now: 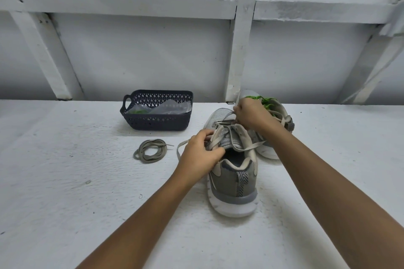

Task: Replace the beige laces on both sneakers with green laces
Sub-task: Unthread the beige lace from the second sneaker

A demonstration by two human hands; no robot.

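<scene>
1. The near sneaker (pixel 234 179) stood on the table (pixel 65 181), heel toward the camera, its beige lace (pixel 227 132) loosened.
2. The left hand (pixel 200 153) gripped its eyelet edge.
3. The right hand (pixel 251 116) pinched the lace near the toe.
4. The far sneaker (pixel 284 112) carried green laces (pixel 267 101); a coiled lace (pixel 150 150) lay near the basket (pixel 157 121).

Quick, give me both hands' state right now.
Left hand: grips the near sneaker by its lacing edge.
Right hand: pinches its beige lace.
</scene>
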